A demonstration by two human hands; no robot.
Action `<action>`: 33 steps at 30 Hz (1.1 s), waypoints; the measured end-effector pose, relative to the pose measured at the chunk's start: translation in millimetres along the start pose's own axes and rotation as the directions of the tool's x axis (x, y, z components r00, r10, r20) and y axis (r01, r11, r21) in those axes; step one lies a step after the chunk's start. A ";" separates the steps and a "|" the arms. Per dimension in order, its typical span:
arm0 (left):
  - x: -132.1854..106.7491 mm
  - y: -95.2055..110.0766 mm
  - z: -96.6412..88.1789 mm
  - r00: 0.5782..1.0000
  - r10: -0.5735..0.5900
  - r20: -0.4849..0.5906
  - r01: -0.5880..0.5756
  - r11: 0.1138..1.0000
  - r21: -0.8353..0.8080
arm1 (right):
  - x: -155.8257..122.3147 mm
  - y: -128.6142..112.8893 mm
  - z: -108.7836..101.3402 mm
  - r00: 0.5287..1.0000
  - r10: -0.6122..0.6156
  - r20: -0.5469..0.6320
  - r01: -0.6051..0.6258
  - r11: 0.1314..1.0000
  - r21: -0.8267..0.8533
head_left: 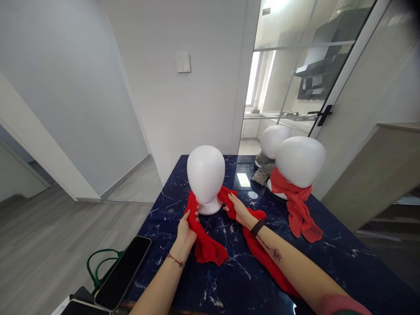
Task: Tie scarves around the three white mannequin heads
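Note:
A white mannequin head (206, 173) stands upright on the dark blue marbled table, in the middle of the head view. A bright red scarf (208, 245) passes behind its neck, and both ends come forward. On the left side of the neck, my left hand (187, 227) is closed round one part of the scarf, whose short end lies on the table. My right hand (239, 209) grips the scarf on the other side of the neck. From there the longer end runs under my right forearm toward the near edge.
At right stands another white head (300, 161) with a coral-red scarf (300, 210) tied round its neck. Behind it is a third head (274, 141) with a grey scarf (263, 173). A phone (124, 273) lies at the table's left edge, near green cord handles (95, 267). A glass door rises behind.

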State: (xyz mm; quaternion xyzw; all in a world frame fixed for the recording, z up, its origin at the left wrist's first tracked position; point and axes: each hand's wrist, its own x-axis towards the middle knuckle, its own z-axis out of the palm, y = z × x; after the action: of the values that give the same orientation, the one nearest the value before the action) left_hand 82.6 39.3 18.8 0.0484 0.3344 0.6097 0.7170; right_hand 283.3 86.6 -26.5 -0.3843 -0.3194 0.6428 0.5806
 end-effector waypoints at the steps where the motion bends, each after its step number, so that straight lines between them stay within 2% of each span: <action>1: 1.4 4.5 3.4 0.999 0.021 0.037 -0.020 0.999 -0.026 | 0.7 0.7 -1.0 1.000 -0.004 -0.004 0.004 1.000 0.011; 3: 3.8 11.0 10.4 0.993 0.027 0.114 -0.018 0.997 -0.079 | 1.2 1.7 -2.1 1.000 -0.005 -0.018 0.006 1.000 0.026; 6: 7.6 8.1 14.0 0.979 -0.093 0.180 0.109 0.991 -0.081 | 0.3 2.5 -1.8 0.999 -0.026 -0.029 0.027 0.999 0.023; 10: 14.8 -11.7 3.4 0.927 -0.303 0.219 0.274 0.950 0.152 | -0.4 5.1 -1.0 0.998 -0.069 -0.004 0.068 0.996 -0.052; 14: 23.6 -23.5 -0.5 0.891 -0.393 0.228 0.302 0.887 0.348 | -0.6 7.8 -0.9 0.997 -0.080 0.019 0.082 0.987 -0.139; 18: 32.1 -30.4 3.6 0.895 -0.331 0.299 0.195 0.893 0.405 | -2.6 7.9 0.5 0.992 -0.108 0.059 0.118 0.970 -0.211; 23: 31.5 -44.3 0.4 0.925 -0.191 0.328 0.087 0.948 0.305 | -3.1 8.7 0.5 0.986 -0.132 0.099 0.153 0.956 -0.251; 29: 16.5 -42.8 2.4 0.925 -0.202 0.323 0.145 0.971 0.192 | -0.9 11.6 -1.8 0.986 -0.149 0.075 0.164 0.951 -0.262; 33: 20.8 -42.2 2.1 0.923 -0.240 0.301 0.191 0.964 0.185 | -4.1 8.4 1.1 0.982 -0.164 0.089 0.183 0.938 -0.293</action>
State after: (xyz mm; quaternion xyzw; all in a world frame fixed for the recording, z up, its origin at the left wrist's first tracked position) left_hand 120.0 48.3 -8.4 0.1641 0.2623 0.4837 0.8187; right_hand 278.2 81.5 -32.7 -0.4178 -0.4640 0.5448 0.5598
